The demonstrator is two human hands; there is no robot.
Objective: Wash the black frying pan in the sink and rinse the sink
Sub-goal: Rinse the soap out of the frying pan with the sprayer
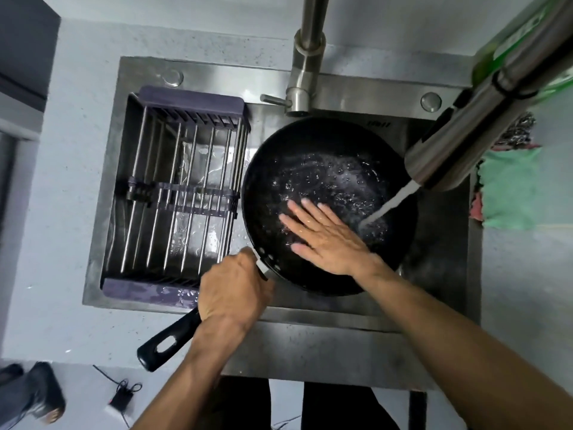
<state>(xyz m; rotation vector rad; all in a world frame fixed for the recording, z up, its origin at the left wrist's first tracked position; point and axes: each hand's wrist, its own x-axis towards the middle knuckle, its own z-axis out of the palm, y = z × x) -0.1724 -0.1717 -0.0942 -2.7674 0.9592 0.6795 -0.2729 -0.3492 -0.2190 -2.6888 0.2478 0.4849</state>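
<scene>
The left hand (232, 288) grips the pan's black handle (169, 344) near the rim. The right hand (322, 235) lies flat, fingers straight, on the wet inside of the black frying pan (328, 169), which sits in the sink (440, 262). Water (392, 203) streams from the tap (471, 128) into the pan. A drying rack (183, 193) spans the sink's left side.

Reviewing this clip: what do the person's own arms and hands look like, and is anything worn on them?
Both the left hand and the right hand are bare: no gloves, rings, watch or bracelets show. Both forearms are uncovered to the frame edge, with no sleeve in view. The right hand's fingers look wet.
</scene>
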